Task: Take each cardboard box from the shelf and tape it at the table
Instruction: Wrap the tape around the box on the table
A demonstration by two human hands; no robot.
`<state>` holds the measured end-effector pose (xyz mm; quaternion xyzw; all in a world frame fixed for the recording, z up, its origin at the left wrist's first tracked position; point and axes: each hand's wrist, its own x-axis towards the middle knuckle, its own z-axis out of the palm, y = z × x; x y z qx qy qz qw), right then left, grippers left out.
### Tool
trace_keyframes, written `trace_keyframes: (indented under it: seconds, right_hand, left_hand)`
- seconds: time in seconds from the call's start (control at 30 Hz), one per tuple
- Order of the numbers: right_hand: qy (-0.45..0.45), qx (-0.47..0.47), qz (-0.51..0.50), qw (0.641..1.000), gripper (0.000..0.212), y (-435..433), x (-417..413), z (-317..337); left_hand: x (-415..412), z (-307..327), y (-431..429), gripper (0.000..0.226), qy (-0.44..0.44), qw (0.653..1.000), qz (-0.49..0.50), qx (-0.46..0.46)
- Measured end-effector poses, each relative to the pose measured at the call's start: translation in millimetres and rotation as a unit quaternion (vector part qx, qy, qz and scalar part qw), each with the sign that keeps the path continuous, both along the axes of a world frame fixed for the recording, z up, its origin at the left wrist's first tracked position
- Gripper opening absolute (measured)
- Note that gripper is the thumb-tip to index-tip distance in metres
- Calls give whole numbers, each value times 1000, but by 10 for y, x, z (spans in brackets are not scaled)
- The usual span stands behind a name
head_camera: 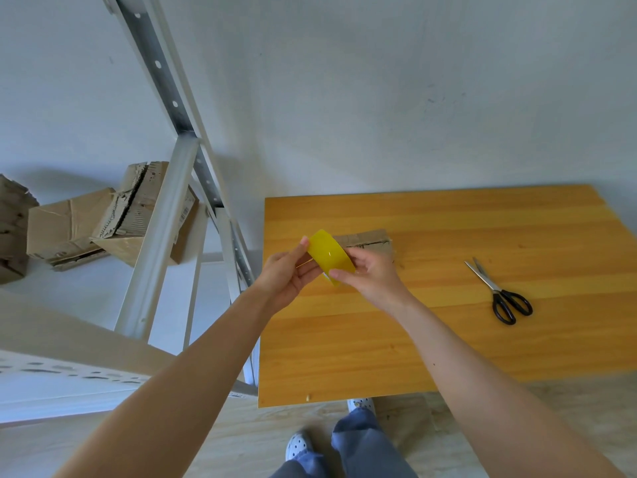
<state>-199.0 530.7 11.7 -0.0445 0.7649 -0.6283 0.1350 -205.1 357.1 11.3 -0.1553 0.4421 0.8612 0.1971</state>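
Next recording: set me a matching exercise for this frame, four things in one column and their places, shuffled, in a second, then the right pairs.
Things:
1. tape roll
2. scissors
3. flat cardboard
4. cardboard boxes

Places:
A. on the shelf, at the left
B. lying on the table, just beyond the tape roll
C. gripped by the left hand and the right hand
D. alone on the table's right part

Pairs: 1-C, 2-D, 3-B, 4-A

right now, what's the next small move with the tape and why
Probably free the end of the tape with the right hand while the left hand steadies it. Both hold it over the table, the cardboard lies just beyond, and the scissors lie untouched to the right.
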Motion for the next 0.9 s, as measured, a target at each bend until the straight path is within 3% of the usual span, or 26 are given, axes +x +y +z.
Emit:
trace_keyframes:
  seconds: [0.2,0.33,0.53,0.67,0.77,0.9]
  right_hand:
    - [-25,-51,-49,997,12,-77,-2,38]
    - [-41,-85,-71,993,21,-71,-20,51]
    - [-90,-114,-34,989,27,-37,-30,88]
    - [-89,-78,10,993,55,-31,-34,106]
    - [-77,-79,-9,994,49,-50,-19,120]
    - [-75,-89,-49,992,37,-61,-45,88]
  left_hand:
    - [1,18,35,38,7,998,-25,-50]
    - [6,13,31,37,21,991,-65,-112]
    - [-28,28,71,31,18,988,-43,-145]
    - [-50,37,50,31,8,990,-26,-136]
    - [-31,10,14,27,16,990,-47,-129]
    - [33,-37,18,49,36,974,-90,-206]
